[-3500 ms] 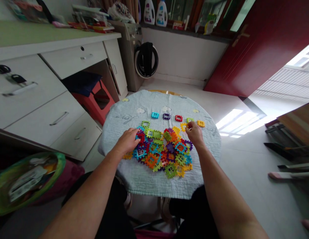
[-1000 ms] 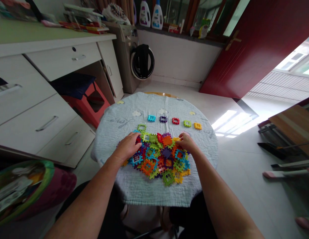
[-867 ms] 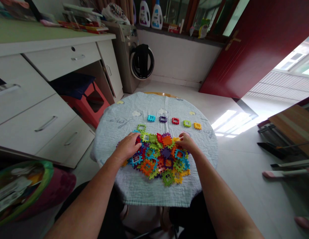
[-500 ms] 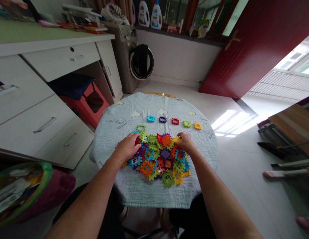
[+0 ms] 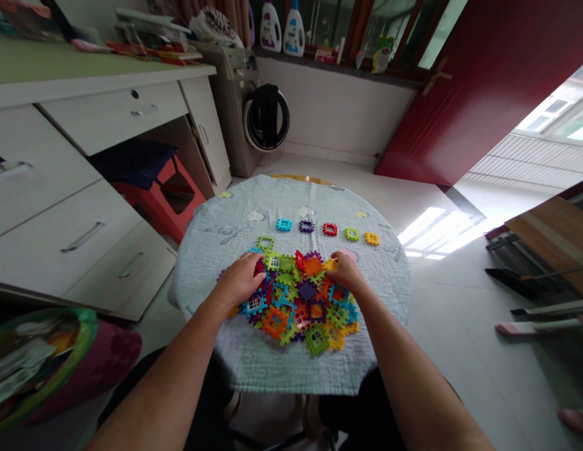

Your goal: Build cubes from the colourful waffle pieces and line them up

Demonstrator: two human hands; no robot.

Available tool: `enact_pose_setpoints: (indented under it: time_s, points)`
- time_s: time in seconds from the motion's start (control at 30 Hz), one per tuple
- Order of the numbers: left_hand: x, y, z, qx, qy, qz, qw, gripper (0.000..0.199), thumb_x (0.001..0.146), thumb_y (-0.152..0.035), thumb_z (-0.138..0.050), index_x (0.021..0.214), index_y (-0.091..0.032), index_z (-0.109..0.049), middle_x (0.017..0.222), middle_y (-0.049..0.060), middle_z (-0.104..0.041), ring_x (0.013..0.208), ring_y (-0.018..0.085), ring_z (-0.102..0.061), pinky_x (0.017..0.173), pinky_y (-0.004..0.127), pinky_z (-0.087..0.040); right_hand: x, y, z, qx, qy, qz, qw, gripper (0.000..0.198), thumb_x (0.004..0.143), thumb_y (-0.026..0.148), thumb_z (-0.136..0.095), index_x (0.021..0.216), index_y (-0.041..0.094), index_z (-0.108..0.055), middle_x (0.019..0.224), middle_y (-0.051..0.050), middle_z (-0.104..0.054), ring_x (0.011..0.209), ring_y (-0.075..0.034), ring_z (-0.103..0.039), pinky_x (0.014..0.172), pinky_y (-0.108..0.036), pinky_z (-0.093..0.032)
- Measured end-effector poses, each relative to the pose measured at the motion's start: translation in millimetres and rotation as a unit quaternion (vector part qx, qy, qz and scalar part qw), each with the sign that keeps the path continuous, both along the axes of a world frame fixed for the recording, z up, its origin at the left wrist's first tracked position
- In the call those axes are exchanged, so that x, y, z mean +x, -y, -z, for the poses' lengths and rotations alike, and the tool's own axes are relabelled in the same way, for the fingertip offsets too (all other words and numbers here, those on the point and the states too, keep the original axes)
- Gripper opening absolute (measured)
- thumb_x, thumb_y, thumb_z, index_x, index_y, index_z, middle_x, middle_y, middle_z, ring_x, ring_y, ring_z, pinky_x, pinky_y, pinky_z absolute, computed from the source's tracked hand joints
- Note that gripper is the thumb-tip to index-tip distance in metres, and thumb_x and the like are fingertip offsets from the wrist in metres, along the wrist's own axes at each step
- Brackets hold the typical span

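Note:
A heap of colourful plastic interlocking building blocks, square with notched edges, lies on the cloth-covered round table. My left hand rests on the heap's left side, thumb and fingers apart around a red piece without a visible grip. On the upper right of the heap, my right hand has a yellow block between thumb and fingers. Beyond the heap, a spaced row holds a blue block, a purple block, a red block, a green block and a yellow-orange block.
A white drawer cabinet and a red stool stand to the left, with a full bin below. Behind are a washing machine and a red door. A dustpan lies at right.
My right hand has shifted slightly left with the yellow block. A dark blue piece in the heap has slid a little left. My left hand stays almost still.

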State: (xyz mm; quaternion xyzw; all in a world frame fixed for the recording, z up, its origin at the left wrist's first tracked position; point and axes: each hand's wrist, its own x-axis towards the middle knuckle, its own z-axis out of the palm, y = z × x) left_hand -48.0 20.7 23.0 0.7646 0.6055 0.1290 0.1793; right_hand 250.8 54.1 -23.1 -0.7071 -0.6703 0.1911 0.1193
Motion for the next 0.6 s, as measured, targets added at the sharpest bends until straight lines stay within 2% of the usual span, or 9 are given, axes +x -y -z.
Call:
enact_pose_setpoints:
  time_s: [0.17,0.4,0.6]
  points:
    - [-1.4,-0.8,1.7,-0.002,-0.001,0.004,1.000,0.041,0.081,-0.028,-0.050,0.118,-0.013,-0.055,0.117,0.012,-0.060,0.110,0.024,-0.057,0.098,0.035,-0.043,20.7,-9.2,-0.7,0.049,0.022,0.040,0.998,0.051,0.067,0.022,-0.065,0.118,0.017,-0.057,0.115,-0.012,-0.059,0.106,-0.025,-0.055,0.091,-0.034,-0.042]
    - [-1.2,-1.6,3.7,0.000,-0.005,0.005,1.000,0.041,0.081,-0.027,-0.050,0.119,-0.013,-0.055,0.117,0.012,-0.060,0.109,0.023,-0.058,0.098,0.033,-0.043,40.0,-14.6,15.0,0.037,0.013,0.056,0.998,0.054,0.066,0.024,-0.067,0.119,0.019,-0.058,0.118,-0.009,-0.060,0.109,-0.026,-0.055,0.095,-0.036,-0.041]
    - [-1.7,-1.8,3.3,-0.003,0.003,0.001,1.000,0.039,0.080,-0.026,-0.050,0.118,-0.016,-0.055,0.117,0.011,-0.060,0.108,0.023,-0.058,0.098,0.034,-0.043,44.4,-17.0,14.2,0.045,0.011,0.065,0.997,0.056,0.067,0.029,-0.068,0.121,0.019,-0.058,0.119,-0.008,-0.062,0.109,-0.025,-0.055,0.094,-0.036,-0.041]
